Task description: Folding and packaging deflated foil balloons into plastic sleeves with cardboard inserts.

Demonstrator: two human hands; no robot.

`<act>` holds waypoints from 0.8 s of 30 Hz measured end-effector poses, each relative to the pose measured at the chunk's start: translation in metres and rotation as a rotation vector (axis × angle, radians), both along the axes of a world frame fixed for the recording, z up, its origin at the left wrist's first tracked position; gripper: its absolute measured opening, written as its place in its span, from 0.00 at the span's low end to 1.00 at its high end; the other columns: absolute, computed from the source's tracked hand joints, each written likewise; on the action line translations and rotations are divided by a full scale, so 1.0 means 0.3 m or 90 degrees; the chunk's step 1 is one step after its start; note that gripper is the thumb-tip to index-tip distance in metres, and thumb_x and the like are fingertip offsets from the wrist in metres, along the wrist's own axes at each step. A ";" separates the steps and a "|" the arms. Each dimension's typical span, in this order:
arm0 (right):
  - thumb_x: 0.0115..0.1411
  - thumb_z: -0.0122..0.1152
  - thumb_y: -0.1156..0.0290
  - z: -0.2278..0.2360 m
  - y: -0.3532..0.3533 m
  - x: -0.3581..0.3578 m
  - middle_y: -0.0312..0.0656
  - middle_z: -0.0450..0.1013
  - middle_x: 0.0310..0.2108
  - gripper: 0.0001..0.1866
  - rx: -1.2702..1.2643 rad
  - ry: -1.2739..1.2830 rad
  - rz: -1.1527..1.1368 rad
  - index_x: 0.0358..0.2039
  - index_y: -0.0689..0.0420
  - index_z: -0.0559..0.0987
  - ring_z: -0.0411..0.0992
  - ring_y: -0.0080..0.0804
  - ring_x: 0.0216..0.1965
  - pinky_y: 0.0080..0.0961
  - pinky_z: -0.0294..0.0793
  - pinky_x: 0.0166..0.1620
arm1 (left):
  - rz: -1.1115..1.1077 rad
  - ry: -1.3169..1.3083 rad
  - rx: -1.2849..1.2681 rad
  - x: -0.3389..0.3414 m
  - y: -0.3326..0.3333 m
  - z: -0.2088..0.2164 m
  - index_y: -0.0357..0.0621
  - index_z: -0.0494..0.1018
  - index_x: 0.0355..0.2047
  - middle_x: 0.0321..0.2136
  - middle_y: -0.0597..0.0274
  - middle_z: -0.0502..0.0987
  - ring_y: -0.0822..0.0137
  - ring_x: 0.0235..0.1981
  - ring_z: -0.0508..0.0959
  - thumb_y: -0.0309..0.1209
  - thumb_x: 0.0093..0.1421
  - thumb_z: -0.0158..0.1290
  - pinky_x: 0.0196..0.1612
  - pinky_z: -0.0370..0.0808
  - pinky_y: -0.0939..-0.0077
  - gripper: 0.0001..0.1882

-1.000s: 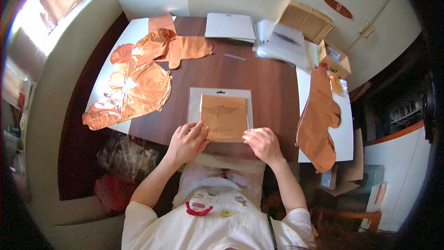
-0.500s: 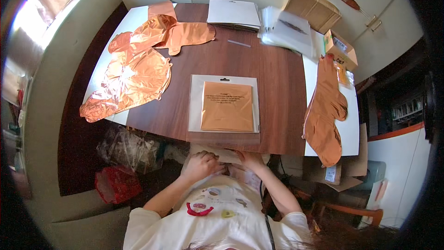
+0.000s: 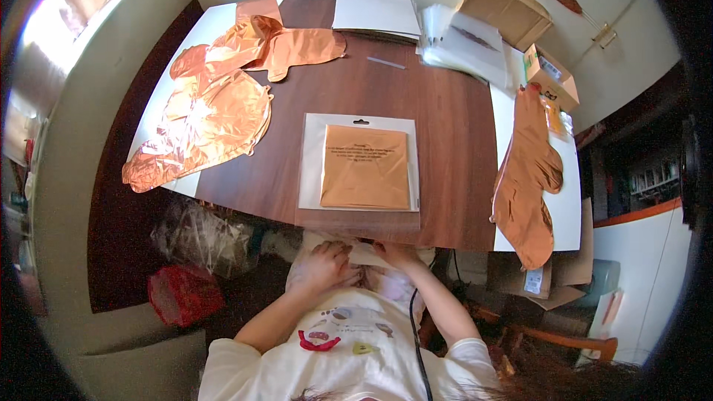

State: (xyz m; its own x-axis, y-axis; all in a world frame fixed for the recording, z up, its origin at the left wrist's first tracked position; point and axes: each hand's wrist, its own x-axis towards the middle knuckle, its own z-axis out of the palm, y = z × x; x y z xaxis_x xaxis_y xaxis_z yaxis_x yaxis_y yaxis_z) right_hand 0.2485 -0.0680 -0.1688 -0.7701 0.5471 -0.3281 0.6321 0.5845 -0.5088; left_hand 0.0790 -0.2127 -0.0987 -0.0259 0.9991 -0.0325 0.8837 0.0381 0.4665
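Note:
My left hand point(image 3: 329, 264) rests on my lap just below the table's near edge, its fingers loosely bent and apart, holding nothing. Beside it my right hand point(image 3: 395, 255) also lies on my lap, empty, with part of its fingers hard to see. In front of both, apart from them, is a flat clear bag point(image 3: 358, 220) with a white hang-hole card point(image 3: 312, 156). Against the card lies a folded copper-orange foil sheet point(image 3: 365, 186) with dark print. The bag's clear lower end reaches the table edge.
Copper foil balloons point(image 3: 197, 122) lie flat at the left, another point(image 3: 527, 178) at the right. White cards point(image 3: 375, 15), clear bags point(image 3: 468, 48), a thin strip point(image 3: 387, 63), a cardboard box point(image 3: 505, 9) and a small open box point(image 3: 561, 82) sit toward the back of the brown table point(image 3: 445, 156).
The view has shifted slightly. My hands have moved a little on my lap, the left one's fingers loosening. The bagged foil and the balloons stay where they were on the table.

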 end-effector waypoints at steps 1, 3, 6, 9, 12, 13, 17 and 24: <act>0.52 0.56 0.62 0.006 -0.001 -0.010 0.51 0.71 0.38 0.14 0.017 -0.005 0.010 0.36 0.57 0.75 0.69 0.49 0.42 0.42 0.66 0.45 | 0.001 0.002 0.000 -0.001 -0.005 -0.022 0.43 0.72 0.44 0.43 0.55 0.73 0.55 0.47 0.72 0.39 0.57 0.48 0.51 0.67 0.62 0.18; 0.52 0.56 0.62 0.019 -0.002 -0.028 0.52 0.71 0.40 0.15 0.035 -0.007 0.021 0.38 0.57 0.75 0.68 0.49 0.44 0.42 0.65 0.46 | 0.012 -0.039 0.068 -0.004 -0.017 -0.076 0.39 0.72 0.41 0.43 0.55 0.72 0.55 0.43 0.71 0.42 0.52 0.52 0.46 0.68 0.62 0.22; 0.52 0.56 0.63 0.033 -0.003 -0.033 0.52 0.69 0.42 0.17 -0.007 -0.003 0.027 0.41 0.56 0.74 0.66 0.50 0.46 0.43 0.64 0.48 | 0.004 -0.018 0.062 -0.002 -0.006 -0.028 0.39 0.73 0.39 0.41 0.56 0.72 0.55 0.42 0.71 0.40 0.52 0.52 0.45 0.69 0.62 0.19; 0.52 0.56 0.64 -0.005 0.000 -0.021 0.52 0.69 0.42 0.16 -0.034 -0.003 0.010 0.40 0.57 0.74 0.66 0.51 0.46 0.42 0.64 0.48 | 0.020 -0.023 0.051 0.004 -0.006 -0.041 0.39 0.74 0.38 0.41 0.56 0.73 0.55 0.41 0.71 0.38 0.51 0.52 0.44 0.69 0.62 0.17; 0.51 0.57 0.64 -0.025 0.003 -0.016 0.53 0.70 0.41 0.16 -0.037 0.021 -0.022 0.39 0.58 0.73 0.67 0.50 0.45 0.42 0.64 0.48 | 0.022 -0.018 0.071 0.005 -0.001 -0.027 0.40 0.74 0.38 0.40 0.56 0.73 0.56 0.41 0.71 0.36 0.51 0.51 0.44 0.70 0.61 0.17; 0.51 0.58 0.63 -0.029 0.007 -0.021 0.53 0.70 0.40 0.16 -0.042 0.008 -0.018 0.38 0.58 0.73 0.67 0.50 0.44 0.42 0.64 0.47 | 0.022 -0.018 0.070 0.003 -0.002 -0.028 0.40 0.74 0.38 0.40 0.56 0.73 0.56 0.41 0.71 0.36 0.51 0.51 0.44 0.70 0.61 0.17; 0.50 0.59 0.62 -0.003 0.000 -0.027 0.52 0.71 0.37 0.17 -0.042 0.028 -0.017 0.37 0.59 0.73 0.68 0.51 0.42 0.42 0.65 0.46 | 0.018 0.000 0.069 -0.004 -0.003 -0.027 0.40 0.74 0.38 0.39 0.55 0.73 0.56 0.41 0.72 0.36 0.51 0.52 0.43 0.70 0.62 0.16; 0.52 0.57 0.60 -0.041 -0.008 0.005 0.52 0.71 0.39 0.17 0.079 0.160 -0.043 0.39 0.57 0.74 0.68 0.50 0.43 0.43 0.65 0.46 | 0.014 -0.036 0.098 -0.001 -0.002 -0.065 0.41 0.73 0.38 0.39 0.54 0.72 0.54 0.41 0.72 0.37 0.50 0.53 0.44 0.70 0.62 0.17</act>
